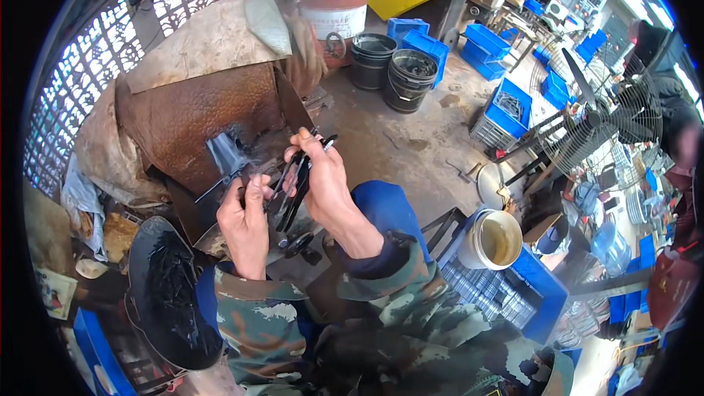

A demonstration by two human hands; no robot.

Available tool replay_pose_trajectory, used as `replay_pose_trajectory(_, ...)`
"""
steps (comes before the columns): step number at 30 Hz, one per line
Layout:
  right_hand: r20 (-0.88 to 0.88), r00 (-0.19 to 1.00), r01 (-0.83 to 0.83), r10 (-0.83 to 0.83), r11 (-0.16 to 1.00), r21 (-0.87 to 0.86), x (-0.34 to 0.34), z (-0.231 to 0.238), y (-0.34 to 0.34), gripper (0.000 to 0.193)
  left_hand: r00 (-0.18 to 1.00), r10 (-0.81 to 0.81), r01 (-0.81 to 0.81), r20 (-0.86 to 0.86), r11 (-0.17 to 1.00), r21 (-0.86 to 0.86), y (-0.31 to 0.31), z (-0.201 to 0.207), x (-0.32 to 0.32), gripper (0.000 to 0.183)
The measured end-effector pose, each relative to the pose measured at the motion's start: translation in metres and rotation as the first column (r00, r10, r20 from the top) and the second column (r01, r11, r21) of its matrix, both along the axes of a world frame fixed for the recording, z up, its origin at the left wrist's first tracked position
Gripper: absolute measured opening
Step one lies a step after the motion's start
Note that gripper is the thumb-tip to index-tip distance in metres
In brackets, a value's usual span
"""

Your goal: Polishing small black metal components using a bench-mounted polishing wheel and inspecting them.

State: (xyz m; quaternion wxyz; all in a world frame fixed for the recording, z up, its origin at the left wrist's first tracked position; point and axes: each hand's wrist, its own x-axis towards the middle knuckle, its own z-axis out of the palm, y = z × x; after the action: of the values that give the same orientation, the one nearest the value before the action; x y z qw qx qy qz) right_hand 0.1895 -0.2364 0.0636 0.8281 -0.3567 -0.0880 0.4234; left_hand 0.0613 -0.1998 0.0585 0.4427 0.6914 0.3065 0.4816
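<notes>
In front of me, both hands are raised close together before a brown, stained metal hood [198,121]. My right hand [328,185] is closed around several slender black metal pieces [292,202], which stick out below its fingers. My left hand [247,229] is pinched, thumb against fingers, beside those pieces; a thin dark rod [213,191] shows near its fingertips, but what the fingers hold is partly hidden. Behind the left hand a grey metal part [227,152] stands in the hood's opening. A dark knob-like fitting [297,244] lies below the hands.
At my left is a black pan [172,293] of dark pieces. To my right, a pale bucket [493,240] stands on a blue crate [543,286] with stacked metal parts. Two black buckets [411,77] stand ahead, and a large fan [601,114] is at far right.
</notes>
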Motion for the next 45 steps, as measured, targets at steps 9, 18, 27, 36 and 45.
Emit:
replay_pose_trajectory(9, -0.140, 0.989, -0.031, 0.051, 0.990, 0.138, 0.008, -0.008, -0.002, 0.020, 0.951, -0.056, 0.114, 0.304, 0.977, -0.178, -0.008, -0.017, 0.026, 0.020)
replay_pose_trajectory(18, -0.318, 0.947, 0.026, 0.054, 0.970, 0.242, 0.002, -0.013, 0.004, 0.011, 0.891, 0.159, 0.036, 0.425, 0.909, -0.415, 0.002, -0.010, 0.027, 0.021)
replay_pose_trajectory(27, -0.181, 0.983, 0.075, -0.020, 0.952, 0.297, -0.038, 0.003, -0.008, 0.023, 0.724, 0.315, 0.164, 0.613, 0.785, -0.597, -0.020, 0.005, 0.037, 0.025)
replay_pose_trajectory(36, 0.222, 0.929, -0.338, 0.298, 0.925, 0.174, -0.004, 0.023, -0.068, 0.045, 0.814, -0.132, 0.315, 0.566, 0.919, -0.238, -0.016, 0.001, 0.021, 0.018)
replay_pose_trajectory(45, 0.898, 0.230, -0.097, 0.375, 0.927, -0.363, 0.008, 0.036, -0.129, 0.084, 0.913, -0.390, 0.379, 0.120, 0.919, 0.106, -0.065, 0.034, 0.022, 0.010)
